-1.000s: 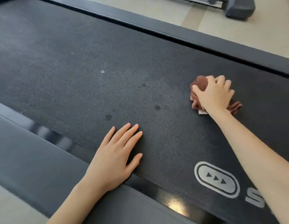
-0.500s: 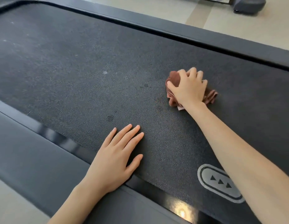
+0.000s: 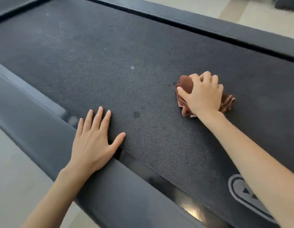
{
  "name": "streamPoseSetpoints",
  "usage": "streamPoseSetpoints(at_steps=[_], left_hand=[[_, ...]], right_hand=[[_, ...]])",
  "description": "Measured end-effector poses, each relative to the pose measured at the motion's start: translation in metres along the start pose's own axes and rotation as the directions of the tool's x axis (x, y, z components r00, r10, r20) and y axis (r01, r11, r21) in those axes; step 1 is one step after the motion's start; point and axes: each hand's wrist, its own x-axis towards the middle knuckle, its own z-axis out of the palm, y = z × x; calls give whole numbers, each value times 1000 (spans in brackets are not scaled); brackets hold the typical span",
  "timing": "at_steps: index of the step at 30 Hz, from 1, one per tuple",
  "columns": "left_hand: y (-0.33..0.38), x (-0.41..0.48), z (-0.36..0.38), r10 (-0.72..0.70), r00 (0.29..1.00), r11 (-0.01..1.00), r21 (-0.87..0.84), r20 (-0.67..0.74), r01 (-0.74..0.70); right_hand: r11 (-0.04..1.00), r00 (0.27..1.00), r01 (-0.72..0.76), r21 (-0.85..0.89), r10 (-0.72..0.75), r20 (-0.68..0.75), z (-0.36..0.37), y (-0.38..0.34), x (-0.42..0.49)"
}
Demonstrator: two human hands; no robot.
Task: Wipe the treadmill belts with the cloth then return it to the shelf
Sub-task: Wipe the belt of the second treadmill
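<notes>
Brown cloth (image 3: 185, 83) bunched, seemingly longest left-right, gripped by right hand (image 3: 204, 97) on belt (image 3: 134, 43), left hand (image 3: 92, 142) flat

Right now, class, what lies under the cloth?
The cloth sits bunched on the belt, gripped from above by the right hand. The belt patch beneath it is covered, so any marks there cannot be seen.

My left hand (image 3: 92, 145) lies flat, palm down, fingers straight and slightly spread, thumb angled out to the right. Its forearm comes in from the lower left. My right hand (image 3: 203, 94) reaches farther forward on a nearly straight arm, knuckles up, with fingers and thumb curled round the cloth (image 3: 184, 83) bunched under my palm.
</notes>
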Motion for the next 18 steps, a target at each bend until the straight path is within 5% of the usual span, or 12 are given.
streamPoseSetpoints(at_steps=[2,4,7,9,14,16,18], left_hand=[[2,0,1,5,1000,1000,-5,-1,-5],[-5,-1,0,25,1000,1000,-5,0,-25],[-25,0,-1,109,994,994,30,11,-109],[-32,2,-1,146,989,989,35,17,-147],[-30,2,0,143,990,990,5,6,-143],[-31,1,0,144,990,990,7,3,-144],[-32,1,0,152,988,988,22,9,-153]], right_hand=[[997,998,69,-21,-69,-7,0,-28,-9],[950,954,301,84,-298,-37,-4,-41,-37],[681,722,678,277,-688,-73,-18,-23,-79],[580,616,751,316,-787,-19,-24,0,-77],[932,941,324,164,-336,50,-19,-23,-38],[916,921,381,124,-388,36,-20,-39,-52],[788,811,566,244,-585,9,-28,-35,-83]])
